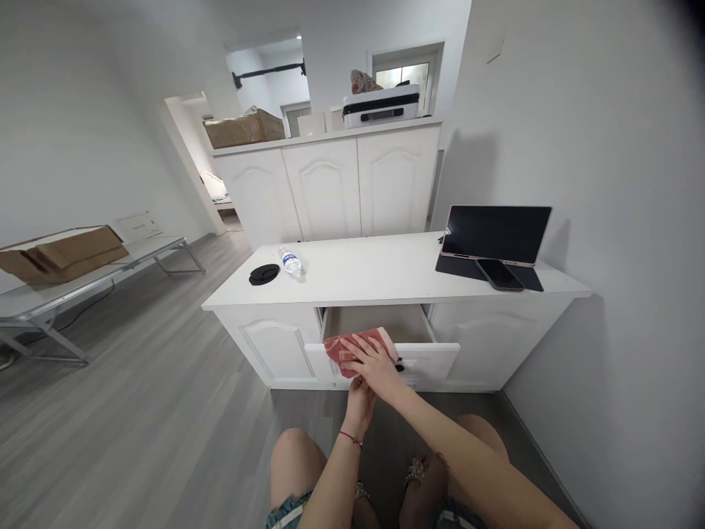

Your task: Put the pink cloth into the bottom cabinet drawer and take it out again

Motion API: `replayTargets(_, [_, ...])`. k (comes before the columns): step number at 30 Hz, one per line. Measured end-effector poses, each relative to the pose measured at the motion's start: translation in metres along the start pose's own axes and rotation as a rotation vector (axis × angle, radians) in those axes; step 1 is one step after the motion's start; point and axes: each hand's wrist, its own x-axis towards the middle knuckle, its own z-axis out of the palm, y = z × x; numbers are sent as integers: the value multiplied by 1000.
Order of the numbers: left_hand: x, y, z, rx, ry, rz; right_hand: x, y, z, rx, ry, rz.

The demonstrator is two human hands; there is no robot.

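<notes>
A folded red-pink cloth [352,351] with a whitish edge is in front of the pulled-out white drawer [440,360], overlapping its front panel. My right hand [375,367] lies over the cloth with its fingers stretched out and slightly spread. Below it, my left hand [360,399], a red string bracelet at the wrist, is closed at the cloth's lower edge; its fingertips are partly hidden. A dark round knob [399,365] shows on the drawer front beside my right hand. Inside the drawer, the visible part of the bottom [380,323] is bare.
On the white cabinet top [358,268] lie a plastic bottle [291,262], a black round item [264,275], a tablet [496,234] and a phone [500,275]. A folding table [148,246] with a cardboard box [71,253] stands left. My knees flank the drawer's near side.
</notes>
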Motion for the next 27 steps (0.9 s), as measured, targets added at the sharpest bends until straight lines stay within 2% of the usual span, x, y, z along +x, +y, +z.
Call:
replayTargets(5, [11,-14,-26,-16,-93,43,-49,33,-8,-37,71,89])
replayTargets(10, [16,-17,-27,-48,-84,40,-91,62,-7,4,113,259])
replayTargets(15, [12,-15,-23,-31,-50,38,-122,79,5,-43,207,422])
replayTargets(21, [8,-16,-24,-99,-28,-10,-139,80,43,-33,462,722])
replayTargets(27, [-1,-12,-29,-180,-61,-77,-123,55,80,107,608,984])
